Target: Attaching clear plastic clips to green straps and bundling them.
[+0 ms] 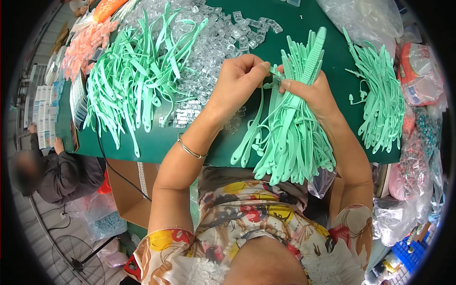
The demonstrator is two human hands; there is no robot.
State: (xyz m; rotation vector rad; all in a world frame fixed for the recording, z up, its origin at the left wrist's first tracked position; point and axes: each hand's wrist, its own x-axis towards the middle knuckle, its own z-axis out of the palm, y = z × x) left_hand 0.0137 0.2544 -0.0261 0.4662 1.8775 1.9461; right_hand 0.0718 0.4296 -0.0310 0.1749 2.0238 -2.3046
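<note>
The right hand point(317, 97) was closed around a thick green bundle point(297, 142), thumb across the front, other fingers mostly hidden behind. The left hand point(237, 78) had thumb and forefinger pinched together, apparently on the end of a thin strap point(260, 108) just left of the bundle; we could not tell how firmly. The bundle stood above the near side of the table point(339, 61), right of centre, its lower ends hanging past the near edge.

We judged the likeliest trouble to be a slip: so many loose strands lay under one thumb that a slack grip could have let some slide out and drop off that edge. The dangling ends were also crossed, so a pull on one might have dragged its neighbours along.

For moving, we found bare table between the bundle and the right pile point(380, 99), and a strip along the near edge to the left. Far left was tighter: the left pile point(126, 80) met scattered clear clips point(209, 59), and a plastic bag point(363, 19) covered the far right.
</note>
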